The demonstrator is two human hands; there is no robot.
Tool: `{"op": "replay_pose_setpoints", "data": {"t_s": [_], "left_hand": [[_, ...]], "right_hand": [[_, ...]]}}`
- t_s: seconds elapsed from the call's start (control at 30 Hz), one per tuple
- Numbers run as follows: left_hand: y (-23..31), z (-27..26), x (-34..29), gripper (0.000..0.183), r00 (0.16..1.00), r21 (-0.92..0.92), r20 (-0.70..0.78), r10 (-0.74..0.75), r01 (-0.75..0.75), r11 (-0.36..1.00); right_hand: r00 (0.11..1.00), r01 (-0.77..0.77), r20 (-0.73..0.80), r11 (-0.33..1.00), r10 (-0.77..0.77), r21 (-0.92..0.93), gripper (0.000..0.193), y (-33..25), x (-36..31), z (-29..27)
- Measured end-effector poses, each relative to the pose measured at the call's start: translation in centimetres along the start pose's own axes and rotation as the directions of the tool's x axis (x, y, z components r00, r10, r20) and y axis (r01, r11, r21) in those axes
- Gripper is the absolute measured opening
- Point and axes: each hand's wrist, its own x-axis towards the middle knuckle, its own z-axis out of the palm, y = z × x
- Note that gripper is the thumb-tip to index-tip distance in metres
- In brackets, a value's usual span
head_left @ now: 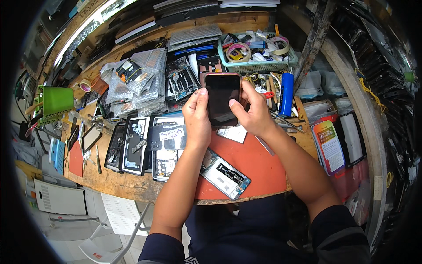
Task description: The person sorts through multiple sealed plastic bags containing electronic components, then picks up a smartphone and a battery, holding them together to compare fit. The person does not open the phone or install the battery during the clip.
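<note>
Between both hands a smartphone (222, 100) with a dark screen and a reddish rim is held upright above the work mat. My left hand (197, 116) grips its left edge, thumb along the side. My right hand (254, 110) wraps its right edge, with the thumb over the front near the screen. Below them, on the orange-red mat (263, 169), lies an opened phone (225, 174) with its battery and circuit board showing. A white flat piece (233, 133) lies partly under the held phone.
Opened phone housings (136, 145) stand left of my forearm. Bubble-wrap packets (143, 75) pile up behind. A teal basket (259, 67) with tape rolls sits at the back, near a blue cylinder (286, 94). A green bin (57, 99) is far left; a folding chair (121, 215) stands below.
</note>
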Motion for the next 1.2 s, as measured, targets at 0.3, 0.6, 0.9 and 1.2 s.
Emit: {"op": "replay_pose_setpoints", "data": {"t_s": [0.3,0.6,0.9,1.2], "left_hand": [[0.07,0.29,-0.34,0.023,1.0,-0.013,0.012,0.003,-0.003,1.0],[0.04,0.12,-0.09,0.024,1.0,0.017,0.004,-0.005,0.005,1.0],[0.05,0.35,-0.2,0.025,1.0,-0.01,0.021,0.001,-0.001,1.0],[-0.09,0.1,-0.06,0.024,1.0,0.005,0.002,-0.004,0.004,1.0]], "right_hand": [[1.0,-0.016,-0.027,1.0,0.016,-0.016,0.023,-0.41,-0.02,-0.07],[1.0,-0.014,-0.007,1.0,0.014,0.018,0.023,-0.46,0.09,-0.13],[0.999,0.037,-0.028,0.999,-0.037,-0.008,0.022,0.03,-0.1,-0.07],[1.0,-0.018,-0.004,1.0,0.018,0.009,0.024,0.12,0.17,-0.24]]}}
